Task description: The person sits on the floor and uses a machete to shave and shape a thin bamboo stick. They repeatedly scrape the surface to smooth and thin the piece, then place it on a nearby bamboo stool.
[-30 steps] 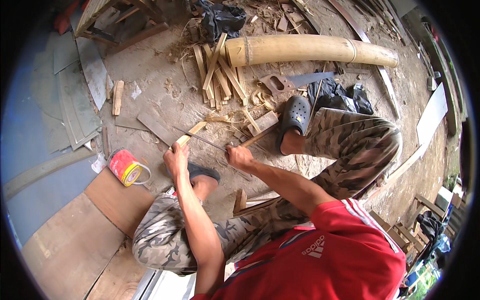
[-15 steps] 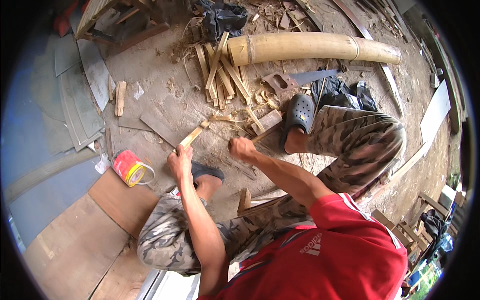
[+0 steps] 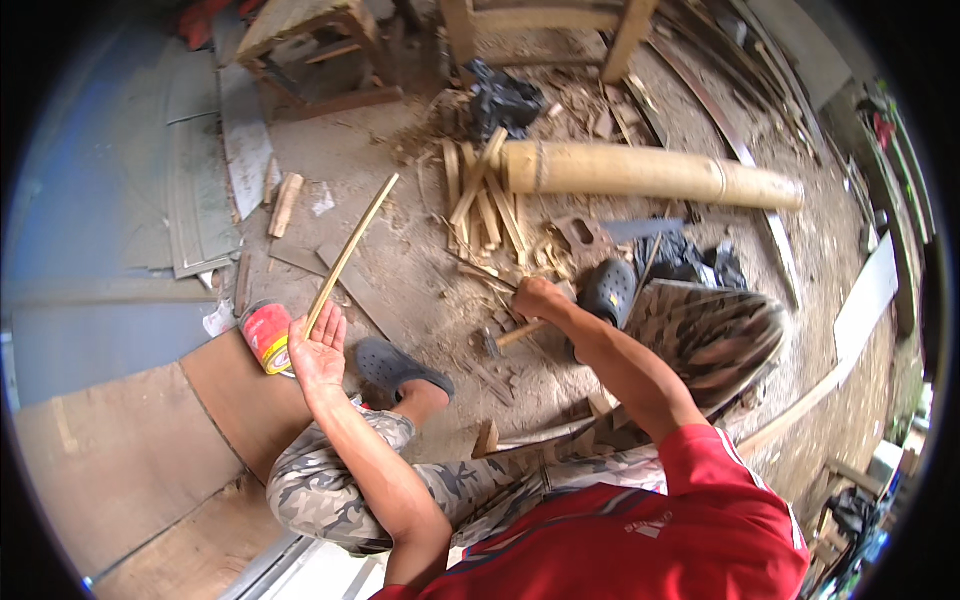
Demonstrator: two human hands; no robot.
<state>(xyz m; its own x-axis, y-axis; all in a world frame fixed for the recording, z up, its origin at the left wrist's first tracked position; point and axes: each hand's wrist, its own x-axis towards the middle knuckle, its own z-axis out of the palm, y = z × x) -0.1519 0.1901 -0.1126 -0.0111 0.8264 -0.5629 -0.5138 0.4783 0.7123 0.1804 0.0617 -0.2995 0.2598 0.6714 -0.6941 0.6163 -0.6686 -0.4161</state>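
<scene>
My left hand [image 3: 318, 352], palm turned up, holds the lower end of a thin bamboo strip [image 3: 352, 246] between thumb and palm. The strip slants up and away to the right. My right hand [image 3: 541, 300] is closed in a fist by my right foot. A dark, narrow blade, apparently a knife [image 3: 482, 269], sticks out of it to the left; its handle is hidden in the fist. Just below that hand lies a hammer [image 3: 515, 336] with a wooden handle. Beyond are a pile of split bamboo strips [image 3: 487, 212] and curled shavings.
A thick bamboo pole [image 3: 640, 172] lies across the far side. Near it are a handsaw [image 3: 585, 235] and black plastic bags [image 3: 503, 98]. A red and yellow can [image 3: 266, 335] stands left of my left hand, beside brown boards [image 3: 130, 440]. A wooden stool [image 3: 310, 40] stands far left.
My left hand has moved left and turned palm up; the strip now points up, away from the shavings. My right hand has shifted right, and the hammer now shows below it. The view has tilted farther out.
</scene>
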